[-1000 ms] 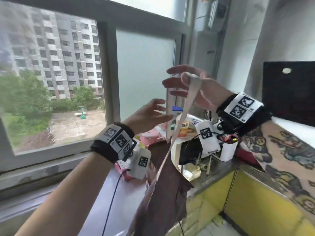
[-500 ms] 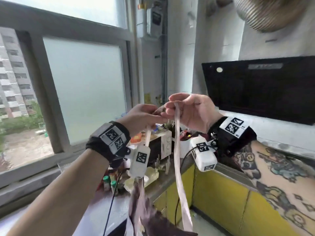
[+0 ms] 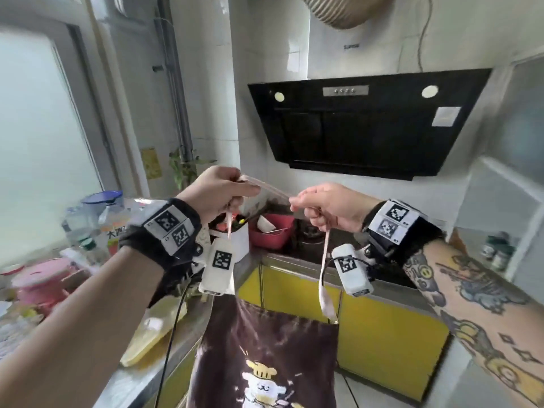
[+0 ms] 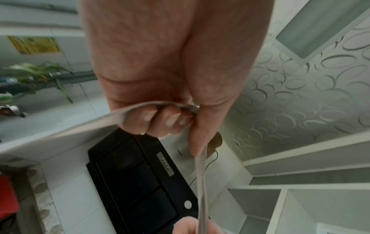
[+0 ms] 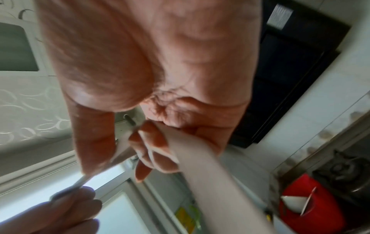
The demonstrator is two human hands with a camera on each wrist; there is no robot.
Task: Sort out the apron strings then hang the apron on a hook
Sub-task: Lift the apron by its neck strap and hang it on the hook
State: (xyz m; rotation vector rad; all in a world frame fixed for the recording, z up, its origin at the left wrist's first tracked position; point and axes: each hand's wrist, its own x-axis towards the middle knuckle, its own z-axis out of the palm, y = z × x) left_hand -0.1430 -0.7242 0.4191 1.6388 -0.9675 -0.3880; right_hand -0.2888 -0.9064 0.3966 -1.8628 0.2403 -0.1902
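Head view: red basin (image 3: 272, 234) with white bowl (image 3: 264, 222) inside.

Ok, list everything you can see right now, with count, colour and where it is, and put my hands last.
apron: one, dark brown with a cartoon print, hanging below the hands.
apron strap: one, pale pink, stretched between the hands, ends running down to the apron.
range hood: one, black, on the wall ahead.
vent duct: one, beige, ribbed, above the hood.
red tub: one, on the counter behind the hands.
cabinet doors: yellow, under the counter.
pink container: one, far left on the counter.
left hand: grips the strap.
right hand: grips the strap.
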